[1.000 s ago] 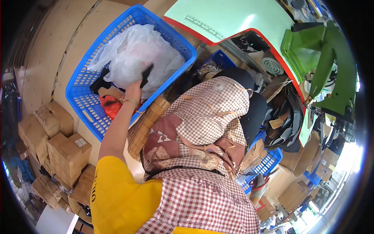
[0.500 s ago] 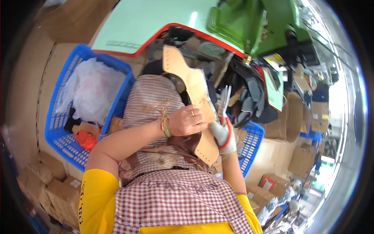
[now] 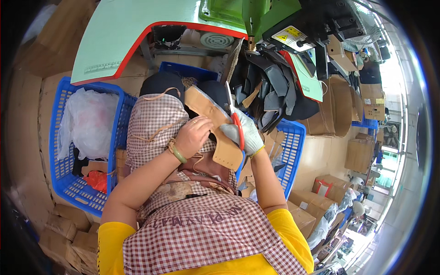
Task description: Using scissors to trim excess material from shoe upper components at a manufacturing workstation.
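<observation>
Over my checked lap lies a tan leather piece (image 3: pixel 228 155), slanting down to the right, with a row of small holes along its lower end. My left hand (image 3: pixel 193 136), bare with a ring and a bangle, has its bent fingers on the near-left edge of that piece. In its grey-white glove, my right hand (image 3: pixel 247 134) holds red-handled scissors (image 3: pixel 236 124), blades pointing up and away. The gloved fingertips also pinch the leather's right edge. Part of the leather's left edge is hidden behind my left hand.
A blue basket (image 3: pixel 82 198) with white plastic bags (image 3: pixel 89 123) and a red bag stands left. Another blue basket (image 3: pixel 293 156) is right. Ahead is a green machine (image 3: pixel 275 18) on a pale red-edged table (image 3: pixel 133 32); dark cut pieces (image 3: pixel 270 85) hang beside it. Cardboard boxes (image 3: pixel 316 201) stand right.
Both hands and the leather piece have shifted left and slightly nearer. The scissors now tilt left rather than right. My left hand has moved to the leather's left edge, and the view has shifted.
</observation>
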Motion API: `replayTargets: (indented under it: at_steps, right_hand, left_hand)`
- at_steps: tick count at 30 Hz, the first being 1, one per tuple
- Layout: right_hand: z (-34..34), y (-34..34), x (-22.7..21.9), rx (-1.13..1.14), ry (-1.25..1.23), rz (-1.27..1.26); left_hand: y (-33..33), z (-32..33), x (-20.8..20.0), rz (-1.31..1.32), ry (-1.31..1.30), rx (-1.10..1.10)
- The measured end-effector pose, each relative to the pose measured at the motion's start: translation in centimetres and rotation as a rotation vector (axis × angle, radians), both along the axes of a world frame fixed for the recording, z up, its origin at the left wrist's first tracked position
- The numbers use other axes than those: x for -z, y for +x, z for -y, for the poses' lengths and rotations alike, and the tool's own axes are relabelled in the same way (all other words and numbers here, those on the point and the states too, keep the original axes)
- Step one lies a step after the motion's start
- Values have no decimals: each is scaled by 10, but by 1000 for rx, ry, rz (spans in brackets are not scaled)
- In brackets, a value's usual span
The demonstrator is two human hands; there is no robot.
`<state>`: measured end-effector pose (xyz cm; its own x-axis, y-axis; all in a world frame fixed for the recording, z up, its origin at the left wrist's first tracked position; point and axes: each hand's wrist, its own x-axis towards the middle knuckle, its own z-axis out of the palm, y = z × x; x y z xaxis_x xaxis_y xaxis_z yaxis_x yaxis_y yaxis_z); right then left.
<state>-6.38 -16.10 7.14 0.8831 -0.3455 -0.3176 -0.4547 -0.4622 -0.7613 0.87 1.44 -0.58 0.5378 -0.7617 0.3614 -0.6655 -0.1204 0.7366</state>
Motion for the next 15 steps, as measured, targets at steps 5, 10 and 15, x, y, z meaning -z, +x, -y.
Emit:
replayTargets:
  at_steps: [5, 10, 15]
  right_hand:
    - [11, -30, -13, 41, -193, -99]
    - [-7, -64, -69, 344, -118, -83]
    - [-36, -85, -117, 202, 639, -73]
  left_hand:
    - [-9, 16, 4, 147, -82, 102]
    - [-7, 16, 4, 241, -57, 111]
    - [-7, 21, 1, 215, -61, 115]
